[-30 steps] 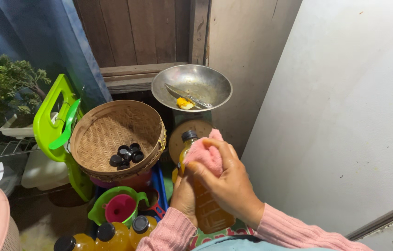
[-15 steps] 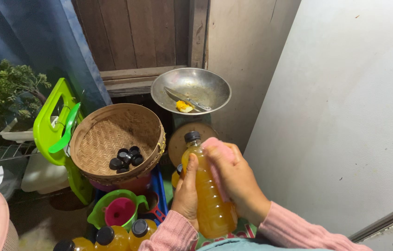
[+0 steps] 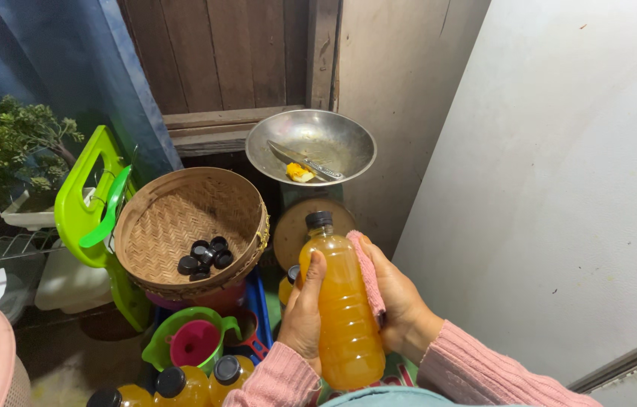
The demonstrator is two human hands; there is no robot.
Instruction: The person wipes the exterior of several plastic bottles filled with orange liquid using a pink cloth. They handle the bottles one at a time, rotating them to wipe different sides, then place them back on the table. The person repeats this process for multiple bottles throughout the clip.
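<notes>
Orange liquid fills the bottle (image 3: 343, 313), which is capped in black and held upright in front of the person's chest, above the crowded floor. The left hand (image 3: 303, 316) wraps its lower half with the thumb laid up the front. The right hand (image 3: 401, 309) closes around the other side with a pink cloth (image 3: 367, 283) pressed between palm and plastic. Both grips are firm and full on the bottle.

Cloth against smooth plastic looks like the weak point. If the surface is wet, the bottle could slip or twist out of the right hand, leaving the left to catch a heavy load alone. A loose cap would let liquid run if the bottle tilts; whether it is tight cannot be told.

Below and to the left stand more filled bottles (image 3: 183, 384), a green jug holding a pink funnel (image 3: 194, 343), and a woven basket (image 3: 190, 226) with spare caps (image 3: 205, 256). A dropped bottle would probably strike these and knock them over. Behind, a metal bowl (image 3: 311, 143) holds a knife (image 3: 303, 160) whose blade points outward, a hazard for any hand reaching that way.
</notes>
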